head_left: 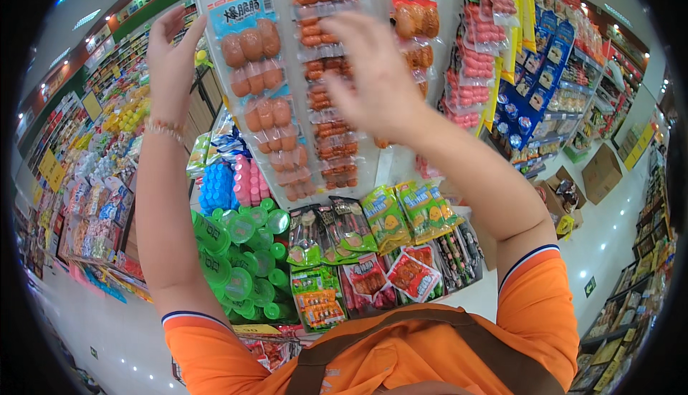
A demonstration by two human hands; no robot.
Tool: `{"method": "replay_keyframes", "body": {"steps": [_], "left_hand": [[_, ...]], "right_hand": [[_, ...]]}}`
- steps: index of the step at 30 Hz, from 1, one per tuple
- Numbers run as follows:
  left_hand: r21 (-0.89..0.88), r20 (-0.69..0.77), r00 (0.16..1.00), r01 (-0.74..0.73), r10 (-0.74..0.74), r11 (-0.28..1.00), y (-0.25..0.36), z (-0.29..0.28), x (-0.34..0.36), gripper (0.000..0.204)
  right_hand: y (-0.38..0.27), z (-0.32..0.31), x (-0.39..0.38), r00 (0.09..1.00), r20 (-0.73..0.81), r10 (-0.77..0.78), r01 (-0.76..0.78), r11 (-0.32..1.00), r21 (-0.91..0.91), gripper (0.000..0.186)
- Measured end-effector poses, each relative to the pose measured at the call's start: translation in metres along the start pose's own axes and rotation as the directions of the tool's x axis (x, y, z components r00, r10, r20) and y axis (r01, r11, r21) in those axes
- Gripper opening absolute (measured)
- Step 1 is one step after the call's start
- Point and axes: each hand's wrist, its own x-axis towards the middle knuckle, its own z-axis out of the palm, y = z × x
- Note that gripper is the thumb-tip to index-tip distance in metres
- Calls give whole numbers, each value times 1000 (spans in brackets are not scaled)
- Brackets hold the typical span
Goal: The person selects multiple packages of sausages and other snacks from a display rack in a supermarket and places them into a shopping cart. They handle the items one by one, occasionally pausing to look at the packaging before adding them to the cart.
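Observation:
My left hand (173, 40) is raised beside the left edge of a white display board (387, 173), its thumb apart from the bent fingers and nothing seen in it. A beaded bracelet (165, 128) circles that wrist. In front of the board's middle, slightly blurred, is my right hand (380, 79), fingers spread and holding nothing I can see. It partly covers a hanging strip of reddish-brown sausage packs (335, 140). To the left hangs a strip of blue-topped sausage packs (251, 40); to the right, a black-and-red topped sausage pack (414, 8) and pink sausage packs (473, 58).
Below the board are green-lidded plastic jars (244, 251), yellow-green snack bags (387, 217) and red snack packs (414, 274). Blue hanging packets (534, 72) are at the right. Cardboard boxes (602, 173) lie on the right-hand floor; stocked shelves (93, 201) line the left.

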Motion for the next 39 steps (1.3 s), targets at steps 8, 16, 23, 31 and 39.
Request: {"method": "replay_keyframes", "body": {"steps": [8,16,23,31,39], "left_hand": [[-272,171,975,184,-140,945,54,16,-134,38],[-260,344,884,415,-318,872,76,-6,-227,43],[-206,290,862,481,-416,852,82,-46,-261,40],[-241,241,831,551,-501,799,98,-64,-290,39],[-193,243,889,437,-389,878,117,-31,-319,37]], "right_hand": [[116,-23,-9,791,-78,607,-598,740,-307,103],[123,-25,3,664,-8,747,-717,634,-289,116],[117,-24,2,656,-65,752,-744,631,-221,112],[131,-39,45,764,-344,545,-612,781,-122,103],[-6,-73,-22,739,569,359,-379,-477,793,79]]}}
